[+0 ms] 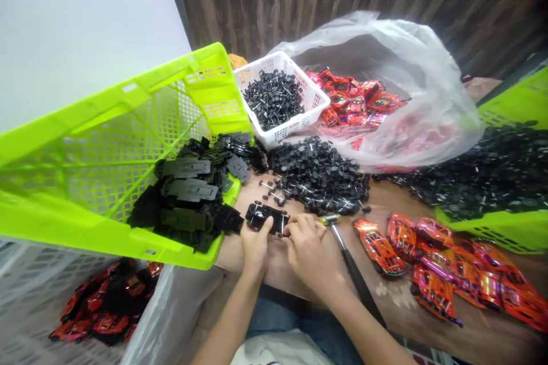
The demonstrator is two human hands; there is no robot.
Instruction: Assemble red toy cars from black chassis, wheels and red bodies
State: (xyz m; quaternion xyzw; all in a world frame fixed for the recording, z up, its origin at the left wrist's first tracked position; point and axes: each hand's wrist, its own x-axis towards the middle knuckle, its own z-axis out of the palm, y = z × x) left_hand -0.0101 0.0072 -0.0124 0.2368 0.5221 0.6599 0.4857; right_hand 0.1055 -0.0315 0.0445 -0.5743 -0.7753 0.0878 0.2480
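Note:
My left hand (255, 242) grips a black toy car chassis (262, 216) over the table, its thumb pressed on the near edge. My right hand (306, 236) is closed at the chassis's right end, fingertips pinched together. A thin silver line, like an axle, shows beside those fingertips; whatever they pinch is mostly hidden. Right of that hand lies a hammer (353, 274) with a yellowish head and black handle. Just beyond both hands is a heap of black wheels on silver axles (319, 174). Flat black chassis pieces (188, 188) fill the mouth of a tipped green crate (107, 234).
A white basket (280, 136) of wheel axles stands behind the heap. Beside it, a clear plastic bag (454, 97) holds red car bodies. Red toy cars (432, 256) lie at right, near another green crate (505, 234) with black wheels. More red cars (107, 308) sit lower left.

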